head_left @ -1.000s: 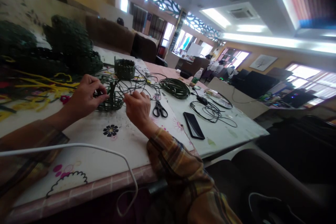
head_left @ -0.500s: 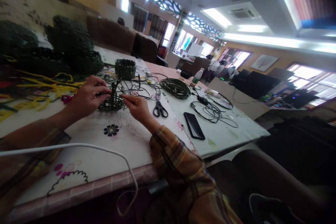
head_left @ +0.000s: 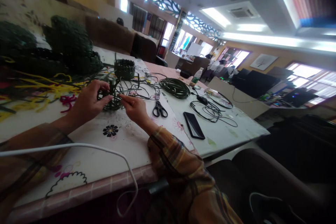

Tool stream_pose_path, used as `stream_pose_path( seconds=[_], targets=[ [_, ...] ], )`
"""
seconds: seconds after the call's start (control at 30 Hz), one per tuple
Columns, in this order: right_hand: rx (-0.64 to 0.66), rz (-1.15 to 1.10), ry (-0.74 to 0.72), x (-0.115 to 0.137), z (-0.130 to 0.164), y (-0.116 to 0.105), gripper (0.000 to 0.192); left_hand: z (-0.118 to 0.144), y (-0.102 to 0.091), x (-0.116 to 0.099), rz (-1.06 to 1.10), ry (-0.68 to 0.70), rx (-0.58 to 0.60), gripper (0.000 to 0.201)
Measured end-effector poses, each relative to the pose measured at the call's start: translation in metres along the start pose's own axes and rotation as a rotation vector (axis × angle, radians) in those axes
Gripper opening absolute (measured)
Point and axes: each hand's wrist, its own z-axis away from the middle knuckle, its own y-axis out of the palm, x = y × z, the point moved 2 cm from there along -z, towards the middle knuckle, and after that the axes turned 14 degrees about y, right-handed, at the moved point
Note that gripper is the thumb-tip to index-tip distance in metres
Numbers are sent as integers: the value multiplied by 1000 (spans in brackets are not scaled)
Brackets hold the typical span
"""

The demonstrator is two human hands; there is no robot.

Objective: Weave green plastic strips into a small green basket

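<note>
Floral tablecloth (head_left: 112, 147) underlies both hands: left (head_left: 88, 103) gripping woven green basket (head_left: 110, 99), right (head_left: 133, 106) pinching strand.

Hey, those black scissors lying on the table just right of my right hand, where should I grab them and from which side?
Probably take the scissors by the two handle loops, which point toward you, coming from the near table edge. The closed blades point away, and your right hand is closest.

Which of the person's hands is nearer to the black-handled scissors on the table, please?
Right. The right hand lies just beside the black-handled scissors; the left hand is farther off, beyond the small green woven basket.
</note>
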Motion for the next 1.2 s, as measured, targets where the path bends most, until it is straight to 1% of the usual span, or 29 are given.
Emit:
stream_pose_path(
  seconds=[0.07,0.17,0.23,0.33,0.43,0.53,0.6,0.67,0.77,0.87,0.93,1.0,1.1,1.2],
  targets=[
    [-25,56,-11,3,4,-2,34,-1,1,-2,-12,54,-1,27],
    [-60,177,-53,8,10,-5,34,-2,3,-7,-122,170,43,29],
    [-74,244,-94,10,13,-5,33,-2,5,-9,-180,188,66,33],
    [-78,291,-155,12,14,-6,31,-3,6,-7,-200,129,118,36],
    [-70,329,-198,13,14,-9,31,-4,5,-4,-163,60,155,30],
    [-74,411,-185,13,12,-15,33,-6,3,-2,-120,19,136,28],
    [-78,463,-176,13,12,-19,36,-7,1,0,-84,-20,124,30],
    [-67,484,-171,12,12,-21,35,-8,-1,3,-23,-70,131,33],
    [-46,455,-151,10,11,-18,32,-10,-4,9,45,-129,172,35],
    [-63,386,-135,5,9,-15,27,-11,-7,11,48,-120,236,35],
    [-71,353,-133,3,8,-14,28,-11,-8,11,62,-111,258,36],
    [-68,340,-133,2,7,-14,32,-10,-9,12,118,-138,234,40],
    [-60,335,-138,1,6,-15,34,-5,-10,17,252,-187,168,46],
    [-55,331,-146,0,5,-15,34,-1,-10,24,348,-214,132,45]
  ],
)
